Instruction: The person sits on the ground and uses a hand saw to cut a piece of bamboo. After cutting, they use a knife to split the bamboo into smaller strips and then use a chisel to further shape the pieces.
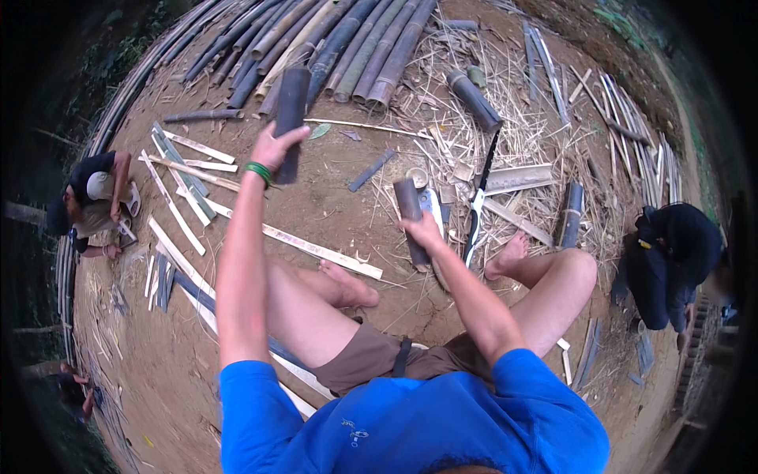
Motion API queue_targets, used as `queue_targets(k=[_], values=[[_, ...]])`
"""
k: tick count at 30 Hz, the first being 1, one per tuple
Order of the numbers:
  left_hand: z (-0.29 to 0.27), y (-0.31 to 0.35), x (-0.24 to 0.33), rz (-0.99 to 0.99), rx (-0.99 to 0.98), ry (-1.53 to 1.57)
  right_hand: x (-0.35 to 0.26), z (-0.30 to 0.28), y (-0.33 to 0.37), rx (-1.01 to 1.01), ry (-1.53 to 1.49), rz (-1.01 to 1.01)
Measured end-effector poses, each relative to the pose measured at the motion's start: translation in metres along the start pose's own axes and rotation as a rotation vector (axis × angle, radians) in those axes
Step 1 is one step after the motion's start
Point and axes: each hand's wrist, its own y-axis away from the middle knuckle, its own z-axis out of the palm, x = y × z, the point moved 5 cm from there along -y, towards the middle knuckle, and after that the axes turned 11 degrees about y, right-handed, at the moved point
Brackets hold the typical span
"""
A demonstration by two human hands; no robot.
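Bamboo piece (293,93) within left fingers (294,137)

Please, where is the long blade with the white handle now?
In the head view, the white-handled blade is right of centre, between the right hand and the right foot, reaching toward the near end of a dark bamboo section.

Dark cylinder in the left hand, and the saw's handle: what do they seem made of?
Dark cylinder: probably bamboo, smooth and matte; its round form and dark skin resemble the bamboo poles. Saw handle: likely plastic or rubber, given its smooth white-and-black parts.
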Motion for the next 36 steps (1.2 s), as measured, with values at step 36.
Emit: queue_targets(k=[36], values=[[0.131,0.091,-0.276,-0.748,0.406,1.136,0.12,-0.017,0.011,0.116,0.462,0.267]])
